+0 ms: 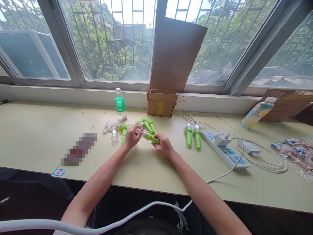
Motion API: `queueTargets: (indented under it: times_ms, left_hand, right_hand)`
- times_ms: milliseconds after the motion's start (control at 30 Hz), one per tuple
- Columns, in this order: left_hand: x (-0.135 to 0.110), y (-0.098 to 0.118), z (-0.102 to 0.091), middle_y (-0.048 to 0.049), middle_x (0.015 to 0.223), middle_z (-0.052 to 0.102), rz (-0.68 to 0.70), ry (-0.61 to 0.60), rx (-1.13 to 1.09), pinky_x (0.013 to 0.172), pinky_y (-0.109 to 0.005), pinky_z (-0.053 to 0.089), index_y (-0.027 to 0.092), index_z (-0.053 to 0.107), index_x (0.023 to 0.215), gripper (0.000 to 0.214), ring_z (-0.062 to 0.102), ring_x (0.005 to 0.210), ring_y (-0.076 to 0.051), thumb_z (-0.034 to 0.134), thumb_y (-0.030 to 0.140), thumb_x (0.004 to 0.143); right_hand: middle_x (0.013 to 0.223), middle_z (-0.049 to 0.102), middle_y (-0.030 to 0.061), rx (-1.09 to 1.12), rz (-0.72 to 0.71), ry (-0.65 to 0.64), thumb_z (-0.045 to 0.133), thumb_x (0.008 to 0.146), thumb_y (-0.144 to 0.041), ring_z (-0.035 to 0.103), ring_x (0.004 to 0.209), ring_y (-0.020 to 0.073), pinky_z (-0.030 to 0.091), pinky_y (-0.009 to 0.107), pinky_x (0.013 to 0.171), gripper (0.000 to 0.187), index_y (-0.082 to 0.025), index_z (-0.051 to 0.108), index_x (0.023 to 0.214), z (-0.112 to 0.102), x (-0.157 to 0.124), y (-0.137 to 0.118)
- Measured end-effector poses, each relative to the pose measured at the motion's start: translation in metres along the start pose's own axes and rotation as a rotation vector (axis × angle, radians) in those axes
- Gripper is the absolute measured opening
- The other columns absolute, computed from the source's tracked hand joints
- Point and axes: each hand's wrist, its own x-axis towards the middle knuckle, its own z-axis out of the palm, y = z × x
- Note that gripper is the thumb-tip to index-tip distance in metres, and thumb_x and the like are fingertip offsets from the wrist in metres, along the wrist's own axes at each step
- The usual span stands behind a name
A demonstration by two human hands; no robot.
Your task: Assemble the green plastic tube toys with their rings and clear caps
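Observation:
Above the table, both of my hands hold one green torch-shaped plastic tube (pixel 154 140) with a clear end, tilted sideways. My left hand (pixel 132 137) is closed on the clear end. My right hand (pixel 164 146) grips the green handle end. Just beyond the hands lie several more green tubes (pixel 146 125), partly hidden by my left hand. One ribbed green tube (pixel 123 134) lies beside my left wrist. Clear plastic caps (pixel 114 135) and a yellow ring (pixel 119 130) are to its left. Two green tubes with silvery clear ends (pixel 188 135) lie right of my right hand.
A bottle with a green label (pixel 119 103) and an open cardboard box (pixel 160 103) stand at the back. On the right are a power strip (pixel 226 150) with cables, a tilted bottle (pixel 258 113) and a patterned bundle (pixel 294 153). A white cable (pixel 137 213) crosses in front.

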Motion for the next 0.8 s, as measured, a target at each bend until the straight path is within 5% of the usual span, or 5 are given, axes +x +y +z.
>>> queueTargets:
  times_ms: [500,800]
  left_hand:
    - [0.0011,-0.0002,0.0013,0.0032,0.052,0.051,-0.067,0.040,-0.080,0.051,-0.022,0.038,0.019,0.058,0.084,0.026,0.050,0.047,-0.011,0.049,0.044,0.086]
    - [0.0020,-0.0009,0.0016,0.0033,0.052,0.053,-0.097,0.054,-0.126,0.048,-0.022,0.039,0.019,0.058,0.084,0.026,0.051,0.046,-0.012,0.050,0.044,0.085]
  right_hand:
    - [0.097,0.068,0.0048,-0.050,0.006,-0.012,0.064,0.075,-0.034,0.063,0.081,0.0201,0.046,0.029,0.069,0.035,-0.024,0.058,0.109,-0.0023,0.0008,0.0016]
    - [0.091,0.069,0.0026,-0.068,0.042,-0.003,0.059,0.079,-0.034,0.063,0.073,0.0182,0.045,0.028,0.067,0.020,-0.025,0.062,0.097,-0.0056,0.0000,-0.0032]
